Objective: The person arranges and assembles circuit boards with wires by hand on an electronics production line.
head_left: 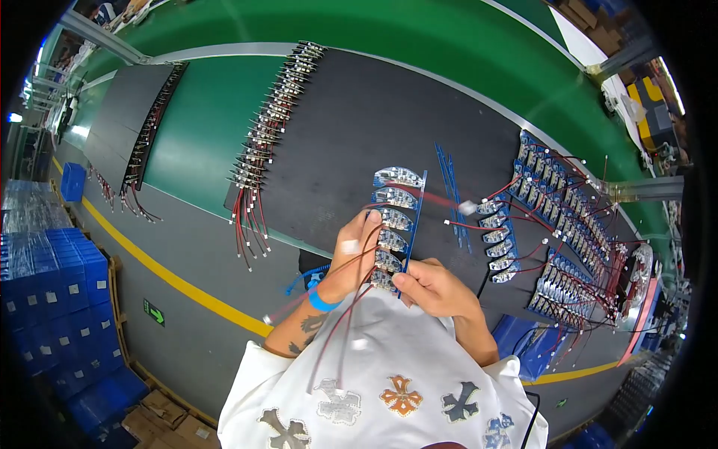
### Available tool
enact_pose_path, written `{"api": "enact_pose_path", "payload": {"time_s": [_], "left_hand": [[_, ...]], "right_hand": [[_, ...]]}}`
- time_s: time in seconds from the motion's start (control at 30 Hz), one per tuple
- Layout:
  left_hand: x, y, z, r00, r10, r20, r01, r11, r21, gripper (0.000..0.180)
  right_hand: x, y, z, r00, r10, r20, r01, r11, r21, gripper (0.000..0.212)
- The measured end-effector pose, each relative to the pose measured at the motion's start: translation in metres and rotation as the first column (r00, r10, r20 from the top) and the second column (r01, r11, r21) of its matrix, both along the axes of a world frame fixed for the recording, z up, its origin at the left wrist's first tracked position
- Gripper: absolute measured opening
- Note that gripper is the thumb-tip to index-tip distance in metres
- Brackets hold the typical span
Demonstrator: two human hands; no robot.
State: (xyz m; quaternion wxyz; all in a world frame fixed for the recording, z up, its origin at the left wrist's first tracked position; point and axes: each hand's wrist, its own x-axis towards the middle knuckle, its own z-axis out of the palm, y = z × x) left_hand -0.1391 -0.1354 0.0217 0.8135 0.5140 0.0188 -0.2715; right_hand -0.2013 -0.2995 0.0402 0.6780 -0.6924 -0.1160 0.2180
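A panel of several small curved circuit boards (pixel 396 218) hangs in front of me, joined along a narrow blue edge strip (pixel 416 224). My left hand (pixel 353 254) is closed around the boards' left side, with red and black wires (pixel 340 329) trailing from it; some are smeared by motion. At the panel's lower right, my right hand (pixel 440 288) pinches the bottom of the edge strip between thumb and fingers. A blue wrist strap (pixel 321 301) with a coiled cord circles my left wrist.
Loose blue strips (pixel 451 183) lie on the black mat (pixel 359 112). Right of them sit wired board panels (pixel 497 239) and further rows (pixel 561 194). A long row of upright boards (pixel 273 123) stands left. Blue crates (pixel 60 299) are stacked on the floor at left.
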Motion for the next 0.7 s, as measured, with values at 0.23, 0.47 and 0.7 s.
{"api": "enact_pose_path", "payload": {"time_s": [0.23, 0.47, 0.7], "left_hand": [[0.000, 0.001, -0.016, 0.990, -0.069, -0.123, 0.051, 0.988, -0.147, 0.024], [-0.001, 0.003, -0.007, 0.992, -0.005, 0.124, 0.001, 1.000, 0.029, 0.027], [-0.001, 0.003, -0.005, 0.983, -0.057, 0.175, 0.029, 0.987, 0.158, 0.031]], "right_hand": [[-0.006, 0.011, -0.008, 0.995, -0.098, -0.001, 0.096, 0.974, 0.205, 0.024], [0.010, 0.004, -0.004, 0.923, -0.355, 0.149, 0.366, 0.929, -0.052, 0.023], [0.017, -0.001, 0.002, 0.902, -0.322, 0.288, 0.379, 0.909, -0.172, 0.019]]}}
